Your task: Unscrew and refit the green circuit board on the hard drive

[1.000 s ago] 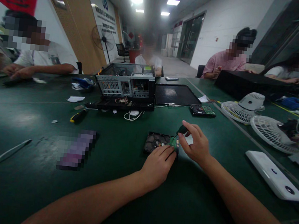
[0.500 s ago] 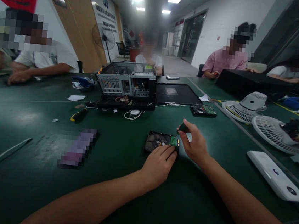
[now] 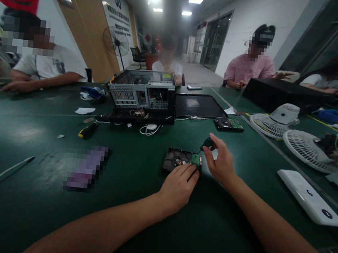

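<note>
A hard drive (image 3: 172,159) lies flat on the green table, its dark underside and a small green circuit board (image 3: 195,158) facing up. My left hand (image 3: 178,183) grips its near right edge, fingers curled over it and covering part of it. In my right hand (image 3: 220,159) is a screwdriver (image 3: 206,144) with a dark handle, pinched between thumb and fingers. It tilts, and its thin shaft points down to the circuit board's corner. Whether the tip touches a screw is too small to tell.
Ahead stands an opened computer case (image 3: 143,95), beside a dark panel (image 3: 199,105) and a second hard drive (image 3: 229,124). Left are a yellow-and-black screwdriver (image 3: 87,129) and a blurred phone-like object (image 3: 87,168). White fan parts (image 3: 273,125) and a white casing (image 3: 309,197) lie right. Several people sit around.
My right hand and the screwdriver handle have risen very slightly. My left hand stays on the hard drive. The view has shifted a little; across the table, the pink-sleeved person has moved.
</note>
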Tool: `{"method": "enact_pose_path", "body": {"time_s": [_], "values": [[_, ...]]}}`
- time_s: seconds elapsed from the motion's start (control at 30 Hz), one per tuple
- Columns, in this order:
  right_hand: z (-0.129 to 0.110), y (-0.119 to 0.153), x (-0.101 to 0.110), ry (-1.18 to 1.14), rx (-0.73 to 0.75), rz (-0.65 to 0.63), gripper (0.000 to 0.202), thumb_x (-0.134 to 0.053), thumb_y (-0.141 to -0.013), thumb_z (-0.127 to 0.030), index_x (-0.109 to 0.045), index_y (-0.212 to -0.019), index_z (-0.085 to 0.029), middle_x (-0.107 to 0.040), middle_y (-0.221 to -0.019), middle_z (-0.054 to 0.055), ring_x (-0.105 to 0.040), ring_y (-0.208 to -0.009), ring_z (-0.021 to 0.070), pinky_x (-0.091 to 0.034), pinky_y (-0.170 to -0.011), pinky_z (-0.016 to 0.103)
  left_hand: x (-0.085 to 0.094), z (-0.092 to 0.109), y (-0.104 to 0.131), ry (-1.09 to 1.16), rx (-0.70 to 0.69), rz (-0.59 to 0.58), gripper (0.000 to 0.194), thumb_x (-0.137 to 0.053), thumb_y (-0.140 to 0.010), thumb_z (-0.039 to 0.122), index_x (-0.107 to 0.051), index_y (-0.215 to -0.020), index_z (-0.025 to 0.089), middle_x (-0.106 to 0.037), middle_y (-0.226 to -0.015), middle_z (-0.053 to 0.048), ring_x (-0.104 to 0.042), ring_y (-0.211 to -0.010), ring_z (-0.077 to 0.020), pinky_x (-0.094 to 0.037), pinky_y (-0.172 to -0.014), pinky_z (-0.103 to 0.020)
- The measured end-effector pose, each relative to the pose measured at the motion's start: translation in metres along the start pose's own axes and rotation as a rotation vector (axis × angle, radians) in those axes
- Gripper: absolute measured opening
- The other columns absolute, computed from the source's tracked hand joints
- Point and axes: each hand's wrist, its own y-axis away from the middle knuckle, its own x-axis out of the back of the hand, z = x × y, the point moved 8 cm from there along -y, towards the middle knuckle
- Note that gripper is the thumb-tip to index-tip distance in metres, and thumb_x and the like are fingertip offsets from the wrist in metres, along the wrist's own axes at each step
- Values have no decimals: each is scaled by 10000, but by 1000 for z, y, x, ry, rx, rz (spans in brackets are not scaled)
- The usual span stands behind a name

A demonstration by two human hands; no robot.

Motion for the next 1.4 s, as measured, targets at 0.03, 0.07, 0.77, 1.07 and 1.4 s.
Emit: {"method": "enact_pose_path", "body": {"time_s": [0.03, 0.07, 0.77, 1.07, 1.4], "values": [[1, 0, 0, -1, -7, -1, 596, -614, -974, -251, -398, -1529, -281, -666, -1217, 106, -684, -929, 225, -605, -870, 425, 1, 0, 0, 3, -1, 2, 409, -473, -980, 111, -583, -1374, 94, -594, -1412, -169, -527, -1338, -305, -459, -1116, -459], [1, -1, 0, -8, -14, -9, 598, -609, -976, -253, -391, -1533, -280, -664, -1224, 110, -686, -942, 229, -603, -889, 438, 2, 1, 0, 7, -3, 1, 413, -477, -973, 107, -582, -1373, 92, -594, -1408, -173, -527, -1336, -306, -464, -1110, -462], [6, -2, 4, -16, -3, 34, 619, -636, -951, -220, -398, -1521, -269, -647, -1229, 114, -700, -982, 233, -606, -928, 474, 8, 0, -1, -18, 43, -10, 420, -538, -920, 124, -597, -1336, 131, -601, -1286, -156, -546, -1210, -320, -499, -1023, -480], [-11, -8, 11, 78, 39, 93, 572, -719, -908, -248, -503, -1434, -302, -647, -1112, 75, -663, -860, 201, -621, -831, 423, 13, 3, -2, -14, 20, 4, 361, -535, -937, 122, -626, -1286, 129, -610, -1175, -141, -570, -1053, -292, -524, -943, -455], [-9, -8, 9, -31, 27, 60, 578, -620, -916, -152, -434, -1451, -267, -628, -1249, 110, -692, -1016, 230, -612, -877, 438, 13, 10, 0, 73, -36, -2, 419, -548, -928, 149, -592, -1342, 108, -600, -1274, -153, -543, -1191, -310, -488, -1033, -462]]}}
